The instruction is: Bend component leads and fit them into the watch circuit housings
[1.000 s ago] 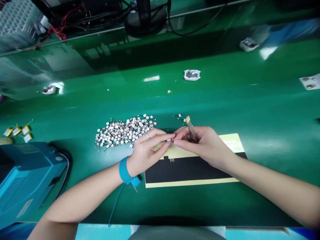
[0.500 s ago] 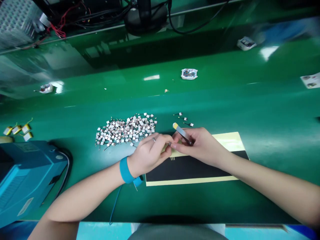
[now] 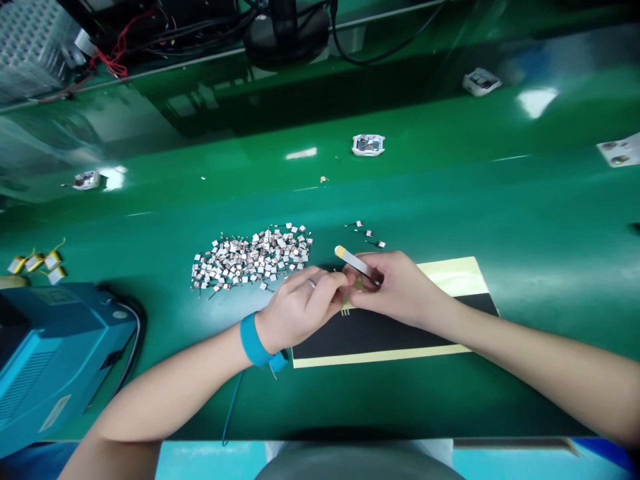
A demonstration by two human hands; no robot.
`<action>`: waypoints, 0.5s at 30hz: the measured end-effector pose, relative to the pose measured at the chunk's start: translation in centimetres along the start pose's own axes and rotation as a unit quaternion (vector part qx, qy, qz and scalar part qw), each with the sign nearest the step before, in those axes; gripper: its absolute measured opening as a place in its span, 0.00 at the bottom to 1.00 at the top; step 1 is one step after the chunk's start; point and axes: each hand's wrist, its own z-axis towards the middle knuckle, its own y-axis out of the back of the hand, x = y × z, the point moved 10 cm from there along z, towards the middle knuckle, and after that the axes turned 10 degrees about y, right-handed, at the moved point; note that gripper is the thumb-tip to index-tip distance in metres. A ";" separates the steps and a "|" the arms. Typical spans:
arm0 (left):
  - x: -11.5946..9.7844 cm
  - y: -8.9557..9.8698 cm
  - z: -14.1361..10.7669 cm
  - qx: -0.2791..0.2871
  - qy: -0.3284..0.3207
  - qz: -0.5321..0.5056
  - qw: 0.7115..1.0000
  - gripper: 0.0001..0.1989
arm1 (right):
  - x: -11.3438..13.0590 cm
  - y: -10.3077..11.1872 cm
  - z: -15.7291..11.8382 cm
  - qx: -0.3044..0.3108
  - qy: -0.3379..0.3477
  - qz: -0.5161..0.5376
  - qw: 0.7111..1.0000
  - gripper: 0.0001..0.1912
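Observation:
My left hand, with a blue band on its wrist, is closed in a pinch against the fingertips of my right hand. What it pinches is hidden between the fingers. My right hand is closed round metal tweezers with a yellow-marked end that points up and left. Both hands are over the upper left part of a black sheet with pale yellow edges. Left of the hands lies a pile of small silvery parts with short leads. Several similar parts lie just beyond the tweezers.
A blue machine stands at the left, with yellow-edged packs behind it. White watch-like housings lie farther back on the green table. A black round stand and cables are at the back.
The small part seen between my fingertips before is now hidden. My fingers have closed nearer together, and the tweezers have tilted flatter. The view has shifted slightly.

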 end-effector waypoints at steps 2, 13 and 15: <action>-0.1 0.0 0.0 0.004 -0.004 -0.004 1.000 0.07 | -0.2 -0.2 0.0 0.000 -0.011 0.024 1.000 0.02; 2.3 0.0 0.1 0.012 0.094 -0.125 0.988 0.09 | -0.8 -0.3 0.0 0.061 -0.048 0.257 0.963 0.09; 2.0 -0.2 -0.1 0.021 0.085 -0.128 0.988 0.08 | -0.5 -0.4 -0.2 0.080 -0.032 0.198 0.976 0.08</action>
